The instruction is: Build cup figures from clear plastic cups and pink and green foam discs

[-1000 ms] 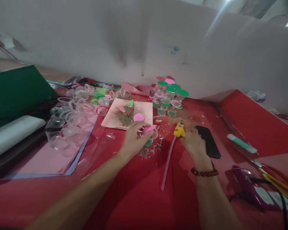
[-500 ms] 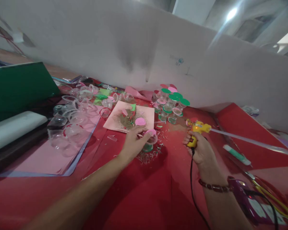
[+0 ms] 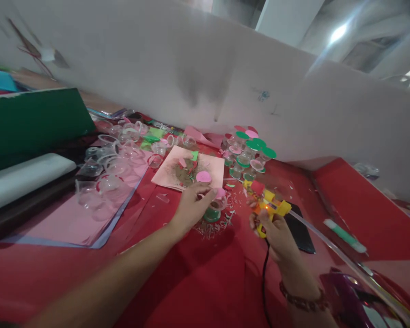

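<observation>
My left hand [image 3: 192,206] grips a small clear cup [image 3: 214,208] with a pink paper disc on top and a green base, standing on the red table cover [image 3: 198,282] amid paper scraps. My right hand [image 3: 272,232] is closed round the handle of a yellow glue gun [image 3: 268,207]. Its nozzle points left toward the cup, a little short of it. A long clear glue stick [image 3: 331,246] juts from its back to the right, and a black cord hangs below the hand.
A pink sheet [image 3: 189,169] with brown grit and a pink disc lies behind the cup. Finished cups with green and pink lids [image 3: 251,152] cluster beyond. Several empty clear cups [image 3: 105,168] lie left. A black phone [image 3: 299,230], a glue tube [image 3: 345,235] and a purple device [image 3: 351,291] sit right.
My right hand picked the glue gun up off the table, turned it upright and swung its nozzle left toward the cup. My left hand stayed on the cup.
</observation>
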Demonstrator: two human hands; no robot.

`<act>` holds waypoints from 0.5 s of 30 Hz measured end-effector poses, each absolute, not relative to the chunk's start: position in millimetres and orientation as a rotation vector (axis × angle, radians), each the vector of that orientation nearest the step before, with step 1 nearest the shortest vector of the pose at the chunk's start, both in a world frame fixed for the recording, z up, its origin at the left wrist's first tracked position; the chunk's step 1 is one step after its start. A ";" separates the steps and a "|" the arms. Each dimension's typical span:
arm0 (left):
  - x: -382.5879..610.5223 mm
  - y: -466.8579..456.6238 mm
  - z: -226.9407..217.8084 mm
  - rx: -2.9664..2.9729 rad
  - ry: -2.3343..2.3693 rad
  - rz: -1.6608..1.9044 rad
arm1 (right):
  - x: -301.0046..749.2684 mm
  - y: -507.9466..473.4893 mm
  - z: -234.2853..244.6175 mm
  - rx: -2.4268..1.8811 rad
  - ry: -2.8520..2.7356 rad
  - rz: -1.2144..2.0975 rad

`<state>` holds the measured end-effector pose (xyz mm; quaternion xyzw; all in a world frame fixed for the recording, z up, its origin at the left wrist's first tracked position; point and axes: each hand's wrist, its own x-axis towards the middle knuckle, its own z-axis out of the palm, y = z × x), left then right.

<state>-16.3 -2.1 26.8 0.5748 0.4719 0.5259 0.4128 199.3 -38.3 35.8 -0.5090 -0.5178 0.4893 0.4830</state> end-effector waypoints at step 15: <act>-13.3 -4.9 28.8 1.436 1.210 1.338 | 212.1 -44.7 47.4 -1.383 -1.464 1.158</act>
